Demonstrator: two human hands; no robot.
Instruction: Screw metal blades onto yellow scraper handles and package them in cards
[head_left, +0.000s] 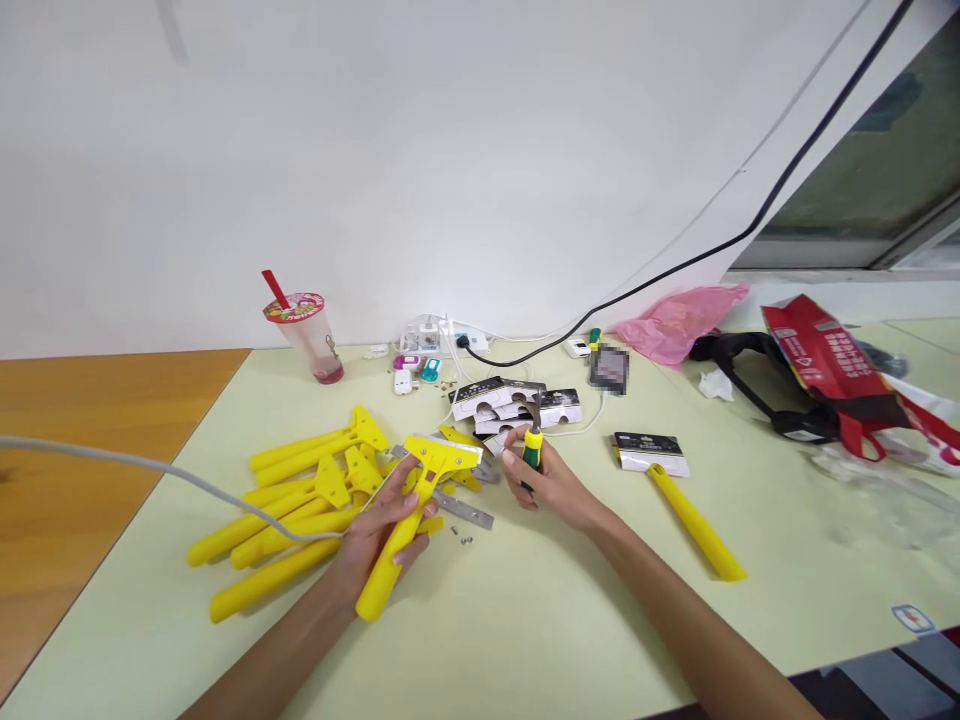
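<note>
My left hand [375, 518] is closed around the handle of a yellow scraper [424, 485], its wide head tilted up with a metal blade along the top edge. To the right, my right hand [553, 482] grips a small screwdriver [533, 446] with a green and yellow handle, its metal shaft pointing up, apart from the scraper. Several yellow scraper handles [300, 490] lie in a pile beside and behind my left hand. Loose metal blades [463, 510] and small screws [466, 540] rest on the table near the held scraper.
Black-and-white packaging cards [487, 398] are stacked at the back. A scraper with a card over its head [697, 525] lies to the right. A drink cup [311, 340] stands at back left, near a power strip [469, 342]. A red bag [832, 365] lies far right; a grey cable [172, 470] crosses the left.
</note>
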